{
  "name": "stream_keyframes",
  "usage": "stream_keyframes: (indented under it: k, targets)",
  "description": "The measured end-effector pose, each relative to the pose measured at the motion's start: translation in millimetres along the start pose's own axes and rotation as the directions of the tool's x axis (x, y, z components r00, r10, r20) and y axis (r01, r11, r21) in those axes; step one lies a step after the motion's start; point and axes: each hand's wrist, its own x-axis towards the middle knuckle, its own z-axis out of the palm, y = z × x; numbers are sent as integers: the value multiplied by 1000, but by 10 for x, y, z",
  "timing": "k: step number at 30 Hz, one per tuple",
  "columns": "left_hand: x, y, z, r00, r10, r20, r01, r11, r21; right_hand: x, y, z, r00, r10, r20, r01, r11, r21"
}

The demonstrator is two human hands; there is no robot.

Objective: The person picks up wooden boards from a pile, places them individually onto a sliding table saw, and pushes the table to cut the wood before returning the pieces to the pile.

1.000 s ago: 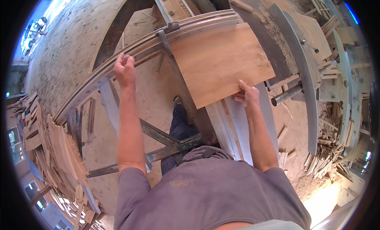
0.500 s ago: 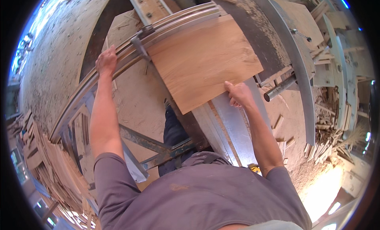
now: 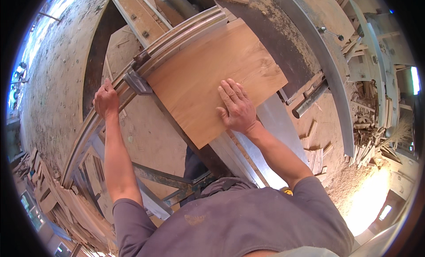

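Observation:
A rectangular light-brown wooden board [image 3: 199, 75] lies flat on the metal saw table [image 3: 273, 116], its far edge along a long metal fence [image 3: 186, 33]. My right hand [image 3: 237, 105] rests palm down on the board near its closest edge, fingers stretched out. Farther left, my left hand [image 3: 106, 99] is closed around the fence rail. Between that hand and the board's left corner, a grey metal stop [image 3: 138, 82] sits on the fence.
A curved-looking metal bar [image 3: 325, 58] and a round metal tube [image 3: 311, 100] stand to the right. Scrap wood [image 3: 365, 120] is piled at the right, with more offcuts [image 3: 55, 190] at the lower left. Sawdust covers part of the dark surface [image 3: 283, 31] beyond the board.
My right hand has gone from pinching the board's near edge to lying flat on top. Board, fence and left hand appear lower and farther left in the picture; the view has shifted too.

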Motion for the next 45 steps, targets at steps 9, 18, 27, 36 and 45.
stream_keyframes:
  k: [9, 18, 27, 36, 45]
  targets:
    - [379, 80, 118, 998, -9, -56, 6, 998, -63, 396, 55, 163, 1000, 12, -9, -12, 1000, -23]
    - [1073, 80, 295, 999, -2, -41, 1, 1000, -14, 1019, 96, 345, 1000, 8, -29, -9, 1000, -14]
    - [1933, 169, 412, 1000, -13, -9, 12, 1000, -22, 1822, 140, 594, 999, 3, -36, -3, 1000, -19]
    - [2704, 152, 633, 1000, 24, 6, -24, 998, -58, 2511, 246, 909, 999, -2, -50, 1, 1000, -31]
    - [3265, 175, 665, 992, 89, 90, -84, 994, -66, 3085, 303, 1148, 999, -6, -52, 4, 999, -45]
